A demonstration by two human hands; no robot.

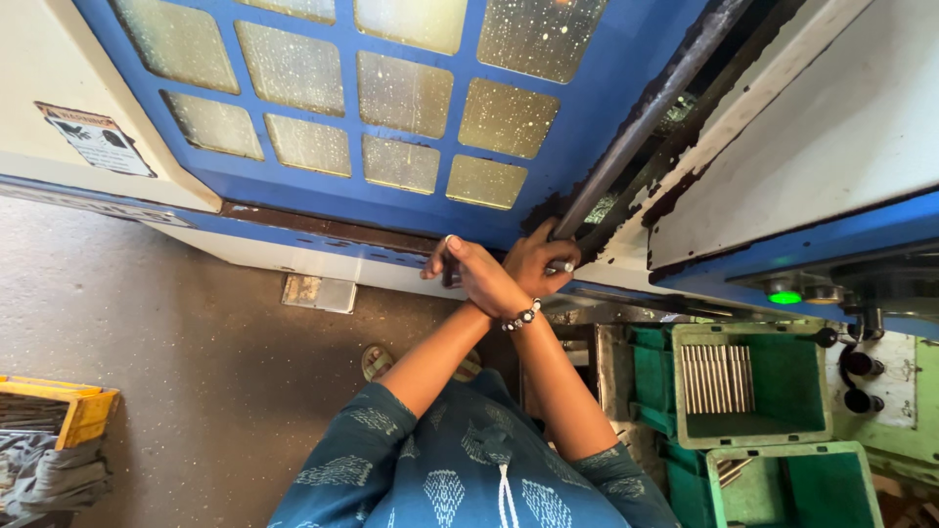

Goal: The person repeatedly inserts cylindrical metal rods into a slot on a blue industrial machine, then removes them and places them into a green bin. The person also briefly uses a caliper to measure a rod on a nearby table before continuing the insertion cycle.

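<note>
left hand (pixel 476 274) gripping dark door handle (pixel 448 269), crossing over right wrist | right hand (pixel 541 256) closing on grey bar (pixel 636 122) at blue door (pixel 587 117) edge | green bins (pixel 753 386) sitting lower right

The door (pixel 323 186) is showing glossy blue painted metal, chipping to rust along its lower edge, and its window panes (pixel 401 93) are looking cloudy and speckled. The bar handle (pixel 636 127) is wearing worn, dark bare metal. The floor (pixel 196 342) is looking like rough, matt concrete. The green crates (pixel 802 391) are appearing as smooth plastic, holding shiny metal rods (pixel 716 378). The blue printed shirt (pixel 460 469) is looking like soft matt cloth.
</note>
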